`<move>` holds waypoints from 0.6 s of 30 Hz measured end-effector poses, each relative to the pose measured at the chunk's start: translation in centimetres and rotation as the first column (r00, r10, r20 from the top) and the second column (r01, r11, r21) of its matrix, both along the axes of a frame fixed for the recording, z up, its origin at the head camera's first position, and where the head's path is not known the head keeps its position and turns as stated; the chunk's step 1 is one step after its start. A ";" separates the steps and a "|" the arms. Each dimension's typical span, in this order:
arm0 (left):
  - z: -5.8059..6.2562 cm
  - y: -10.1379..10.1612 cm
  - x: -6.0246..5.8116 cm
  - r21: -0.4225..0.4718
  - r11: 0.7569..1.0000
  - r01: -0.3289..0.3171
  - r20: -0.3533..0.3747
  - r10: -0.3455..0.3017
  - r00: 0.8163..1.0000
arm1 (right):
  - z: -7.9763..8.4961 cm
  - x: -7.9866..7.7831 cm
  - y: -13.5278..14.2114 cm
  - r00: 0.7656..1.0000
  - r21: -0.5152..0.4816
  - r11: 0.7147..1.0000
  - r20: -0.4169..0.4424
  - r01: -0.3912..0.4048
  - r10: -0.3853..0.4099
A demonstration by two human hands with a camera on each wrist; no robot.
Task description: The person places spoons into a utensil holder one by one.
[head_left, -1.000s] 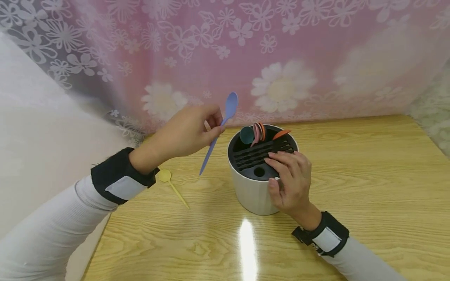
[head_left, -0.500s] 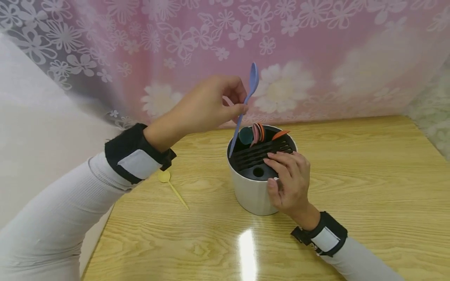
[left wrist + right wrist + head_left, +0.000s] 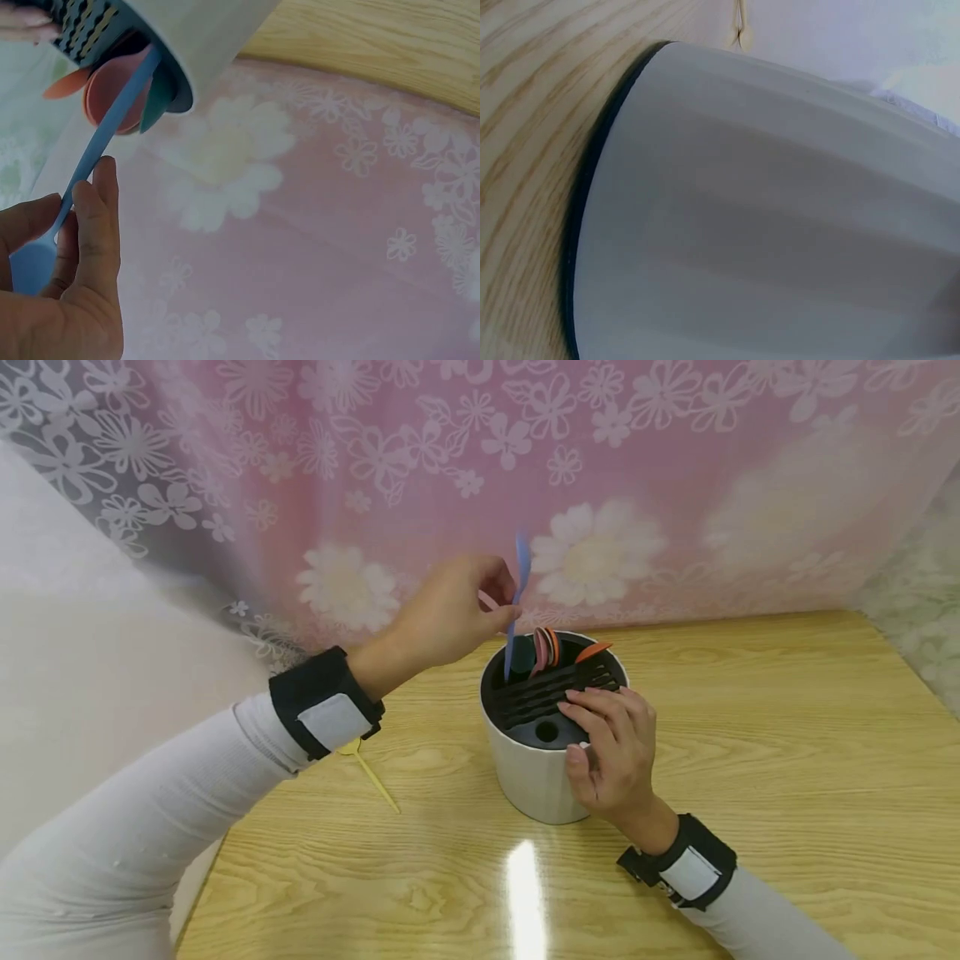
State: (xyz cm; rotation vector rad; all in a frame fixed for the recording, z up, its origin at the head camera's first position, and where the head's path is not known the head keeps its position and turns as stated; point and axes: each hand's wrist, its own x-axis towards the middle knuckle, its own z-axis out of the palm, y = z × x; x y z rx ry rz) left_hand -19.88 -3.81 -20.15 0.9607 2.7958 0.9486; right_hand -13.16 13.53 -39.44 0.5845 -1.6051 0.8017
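A blue spoon (image 3: 522, 560) is pinched between the thumb and fingers of my left hand (image 3: 457, 610), bowl up. Its handle (image 3: 112, 120) reaches down inside the rim of a white utensil holder (image 3: 536, 785), on the left of the rear compartment. Beside it stand a dark green utensil (image 3: 522, 653), pink and orange round-headed ones (image 3: 543, 647) and an orange-tipped one (image 3: 594, 652). My right hand (image 3: 618, 756) rests on the holder's front right, its fingers over the black slotted insert (image 3: 547, 693) and its thumb near the rim. The right wrist view shows mostly the holder's wall (image 3: 765, 202).
A yellow spoon (image 3: 377, 783) lies on the wooden table (image 3: 765, 735) left of the holder, its head partly hidden behind my left wristband (image 3: 322, 702). A pink flowered curtain (image 3: 420, 485) hangs behind the table. In the front insert is a round hole (image 3: 547, 732).
My left hand has carried the blue spoon right from beside the holder, raised it, then lowered its handle end into the rear compartment. The right hand stays on the holder.
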 end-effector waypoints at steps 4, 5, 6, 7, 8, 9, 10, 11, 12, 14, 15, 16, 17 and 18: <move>-0.8 -0.5 0.3 -0.057 0.998 -0.003 0.018 0.004 1.000 | -0.1 0.1 -0.1 1.000 0.005 1.000 0.008 0.003 -0.003; -0.9 -0.6 0.4 -0.071 0.997 -0.002 0.010 0.003 1.000 | -0.1 0.2 -0.1 1.000 0.007 1.000 0.010 0.004 -0.004; -1.1 -0.6 0.5 -0.082 0.997 -0.001 0.004 0.001 1.000 | -0.1 0.2 -0.1 1.000 0.008 1.000 0.012 0.005 -0.005; -1.4 -0.7 0.6 -0.093 0.996 0.002 -0.002 -0.002 1.000 | -0.1 0.2 -0.1 1.000 0.009 1.000 0.013 0.005 -0.006; -1.6 -0.8 0.7 -0.105 0.994 0.003 -0.009 -0.004 1.000 | -0.1 0.3 -0.1 1.000 0.010 1.000 0.014 0.006 -0.006; -1.9 -0.8 0.8 -0.116 0.993 0.005 -0.011 -0.006 1.000 | -0.1 0.3 -0.1 1.000 0.011 1.000 0.015 0.007 -0.007; -2.2 -0.9 0.9 -0.129 0.992 0.006 -0.012 -0.007 1.000 | -0.1 0.3 -0.1 1.000 0.011 1.000 0.015 0.008 -0.008; -2.5 -0.9 1.0 -0.141 0.990 0.008 -0.010 -0.009 1.000 | -0.1 0.3 -0.2 1.000 0.010 1.000 0.015 0.008 -0.008; -2.8 -0.9 1.1 -0.152 0.988 0.009 -0.005 -0.010 1.000 | -0.1 0.3 -0.2 1.000 0.009 1.000 0.014 0.009 -0.009; -3.3 -0.9 1.2 -0.168 0.986 0.010 0.004 -0.009 1.000 | -0.1 0.4 -0.2 1.000 0.007 1.000 0.014 0.010 -0.010; -3.5 -0.8 1.2 -0.174 0.985 0.009 0.007 -0.008 1.000 | -0.1 0.4 -0.3 1.000 0.007 1.000 0.014 0.011 -0.011; -3.6 -0.8 1.2 -0.181 0.984 0.005 0.010 -0.004 1.000 | -0.1 0.4 -0.3 1.000 0.007 1.000 0.015 0.011 -0.011; -3.7 -0.8 1.3 -0.183 0.983 0.002 0.014 0.001 1.000 | -0.1 0.5 -0.3 1.000 0.008 1.000 0.016 0.012 -0.012; -3.8 -0.8 1.2 -0.184 0.983 -0.001 0.017 0.004 1.000 | -0.2 0.5 -0.3 1.000 0.008 1.000 0.018 0.013 -0.014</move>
